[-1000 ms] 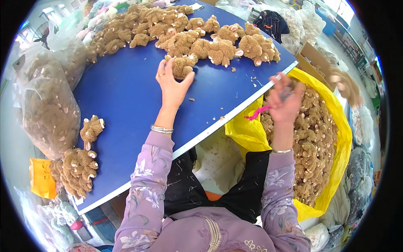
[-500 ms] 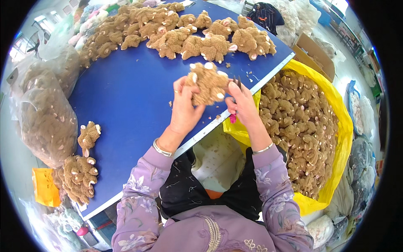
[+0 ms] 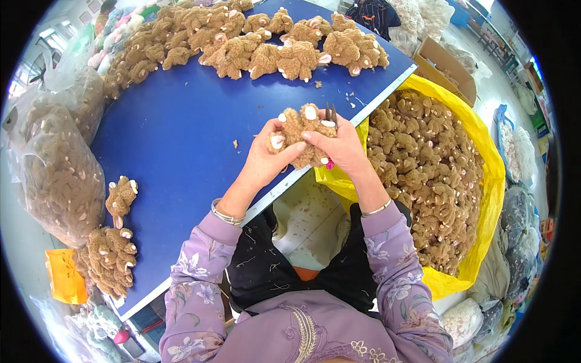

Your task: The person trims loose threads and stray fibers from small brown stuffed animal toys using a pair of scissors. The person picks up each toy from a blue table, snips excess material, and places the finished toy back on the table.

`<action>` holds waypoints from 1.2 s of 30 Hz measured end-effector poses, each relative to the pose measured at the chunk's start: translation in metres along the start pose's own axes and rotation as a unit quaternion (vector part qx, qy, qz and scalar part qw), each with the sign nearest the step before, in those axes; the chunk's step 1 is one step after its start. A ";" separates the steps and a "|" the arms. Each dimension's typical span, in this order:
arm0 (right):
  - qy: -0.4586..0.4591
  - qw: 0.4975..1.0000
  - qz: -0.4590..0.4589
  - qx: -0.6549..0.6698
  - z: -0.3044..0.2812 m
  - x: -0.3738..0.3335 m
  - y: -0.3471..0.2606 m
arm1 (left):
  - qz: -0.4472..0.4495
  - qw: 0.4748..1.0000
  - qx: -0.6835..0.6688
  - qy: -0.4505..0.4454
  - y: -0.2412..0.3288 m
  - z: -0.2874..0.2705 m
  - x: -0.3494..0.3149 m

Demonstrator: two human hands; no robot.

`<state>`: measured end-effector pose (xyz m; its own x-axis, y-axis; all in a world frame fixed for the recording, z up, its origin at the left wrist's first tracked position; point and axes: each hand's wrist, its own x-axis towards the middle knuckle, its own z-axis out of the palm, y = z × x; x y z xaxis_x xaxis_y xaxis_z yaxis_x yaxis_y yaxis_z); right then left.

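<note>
Between both hands, over the table's near edge, is a brown fluffy plush toy piece [image 3: 295, 125] with white ear and paw tips. My left hand [image 3: 264, 158] grips its left side, thumb pressed across the front. My right hand [image 3: 345, 148] holds its right side, thumb on the front. Tucked in the same right hand are thread snips [image 3: 331, 113]; their dark pointed tips stick up beyond the fingers. A bit of pink shows below that hand, probably part of the snips. The fingers behind the plush are hidden.
Brown plush pieces [image 3: 233, 54] lie heaped along the far side of the blue table [image 3: 187, 139]. A yellow bag [image 3: 488, 199] full of them stands at the right. More plush pieces [image 3: 112, 257] and a filled clear bag [image 3: 54, 169] are at the left. A cardboard box [image 3: 445, 69] stands behind.
The plush piece has come slightly down toward me and turned. My right hand has moved onto it, its thumb now on the front. The whole view has shifted a little.
</note>
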<state>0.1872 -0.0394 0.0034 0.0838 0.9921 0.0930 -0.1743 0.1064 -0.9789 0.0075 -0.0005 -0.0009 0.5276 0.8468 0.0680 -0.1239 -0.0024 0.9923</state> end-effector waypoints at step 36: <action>0.034 0.992 0.091 0.080 0.003 -0.003 0.007 | -0.007 0.982 -0.187 0.019 -0.012 -0.006 0.010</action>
<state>0.1828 -0.0412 -0.0031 0.1020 0.9896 -0.1010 -0.3466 -0.0598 -0.9361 0.0092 0.0110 -0.0132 0.5012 0.8642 0.0438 -0.4201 0.1987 0.8855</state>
